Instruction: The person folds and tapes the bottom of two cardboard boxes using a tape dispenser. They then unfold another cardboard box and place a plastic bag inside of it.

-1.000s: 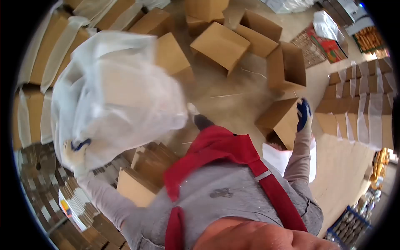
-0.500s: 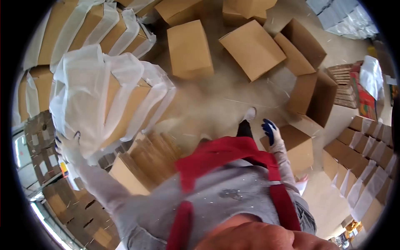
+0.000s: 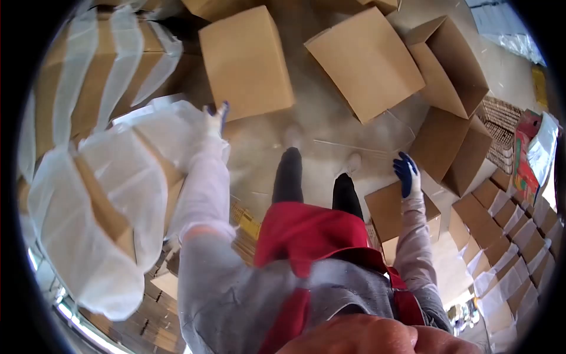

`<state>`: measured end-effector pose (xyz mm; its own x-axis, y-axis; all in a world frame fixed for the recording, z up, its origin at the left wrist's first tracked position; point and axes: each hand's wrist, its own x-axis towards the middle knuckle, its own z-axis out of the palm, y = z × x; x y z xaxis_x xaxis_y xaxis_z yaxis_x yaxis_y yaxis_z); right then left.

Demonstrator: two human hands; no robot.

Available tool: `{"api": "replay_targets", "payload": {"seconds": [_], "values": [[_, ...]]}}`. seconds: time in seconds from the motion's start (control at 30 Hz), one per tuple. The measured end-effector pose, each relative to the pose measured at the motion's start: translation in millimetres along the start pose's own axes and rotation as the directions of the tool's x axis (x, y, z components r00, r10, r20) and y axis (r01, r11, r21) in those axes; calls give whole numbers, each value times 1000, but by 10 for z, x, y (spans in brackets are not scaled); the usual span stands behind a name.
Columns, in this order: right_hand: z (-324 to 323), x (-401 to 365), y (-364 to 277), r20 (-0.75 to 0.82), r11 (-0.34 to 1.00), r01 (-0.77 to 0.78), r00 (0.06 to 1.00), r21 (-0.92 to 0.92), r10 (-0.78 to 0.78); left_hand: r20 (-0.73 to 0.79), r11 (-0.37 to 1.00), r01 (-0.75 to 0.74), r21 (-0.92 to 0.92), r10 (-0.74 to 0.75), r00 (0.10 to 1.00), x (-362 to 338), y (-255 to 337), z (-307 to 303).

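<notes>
My left hand [image 3: 216, 120], in a white glove with blue on the palm side, reaches forward with fingers apart. Its fingertips overlap the near left corner of an upright cardboard box [image 3: 244, 62]. Just left of that arm lies a stack of cardboard with white sheeting [image 3: 112, 183] draped between the layers. My right hand [image 3: 407, 176], gloved in blue and white, hangs out to the side with its fingers spread and nothing in them. Below it in the view stands a smaller cardboard box [image 3: 394, 207], nearest to that hand.
Another cardboard box [image 3: 367, 64] stands ahead, with open boxes [image 3: 451, 144] to its right. More cardboard layered with white sheets [image 3: 501, 236] is at the far right. A wicker-like basket [image 3: 498, 127] sits beside a red printed carton [image 3: 526, 138]. Thin strips [image 3: 348, 146] lie on the floor.
My left hand has swung from the sheeted stack at the left forward to the cardboard box. I have stepped ahead, so the boxes appear closer. My right hand stays out to the side.
</notes>
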<state>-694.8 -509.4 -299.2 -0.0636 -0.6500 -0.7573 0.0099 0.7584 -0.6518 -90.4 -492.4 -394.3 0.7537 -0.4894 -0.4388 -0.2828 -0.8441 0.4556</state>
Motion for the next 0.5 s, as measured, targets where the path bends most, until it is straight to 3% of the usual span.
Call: {"api": "replay_targets", "payload": {"seconds": [0.03, 0.07, 0.1, 0.17, 0.2, 0.23, 0.3, 0.33, 0.37, 0.4, 0.43, 0.47, 0.5], "values": [[109, 18, 110, 13, 998, -15, 1000, 58, 14, -42, 996, 79, -32, -80, 996, 501, -312, 244], [214, 36, 282, 58, 998, -67, 996, -15, 67, -48, 990, 139, -21, -139, 989, 659, -259, 332], [348, 12, 440, 106, 979, -201, 973, -25, 203, -63, 981, 194, -9, -194, 979, 789, -181, 381], [831, 36, 531, 166, 950, -303, 935, -79, 312, -4, 988, 150, -21, -150, 989, 1050, -329, 613], [1087, 198, 603, 146, 970, -238, 959, -57, 244, 28, 994, 102, -48, -100, 995, 1108, -450, 641], [1318, 484, 669, 272, 999, -27, 962, -47, 39, 24, 993, 116, -31, -116, 993, 1066, -487, 608], [1982, 1065, 557, 306, 989, 125, 941, 79, -144, 125, 987, -56, -153, 75, 989, 725, -328, 499], [2302, 1368, 454, 290, 984, 176, 940, 37, -180, 130, 978, -36, -203, 64, 989, 538, -295, 492], [2623, 1503, 134, 301, 943, 284, 927, -174, -224, 166, 920, -20, -392, 92, 982, 346, -209, 516], [2890, 1772, 137, 270, 979, 191, 948, -68, -166, 208, 855, 29, -517, 93, 974, 238, -128, 523], [3070, 2086, 240, 278, 972, 150, 956, -183, -95, 252, 769, 82, -634, 104, 962, 142, -6, 506], [3195, 2035, 76, 130, 854, 118, 990, -506, -59, 239, 853, 2, -522, 144, 960, 32, 253, 438], [3182, 2070, 58, 82, 915, 126, 991, -384, -102, 245, 909, -84, -409, 198, 949, -81, 575, 351]]}}
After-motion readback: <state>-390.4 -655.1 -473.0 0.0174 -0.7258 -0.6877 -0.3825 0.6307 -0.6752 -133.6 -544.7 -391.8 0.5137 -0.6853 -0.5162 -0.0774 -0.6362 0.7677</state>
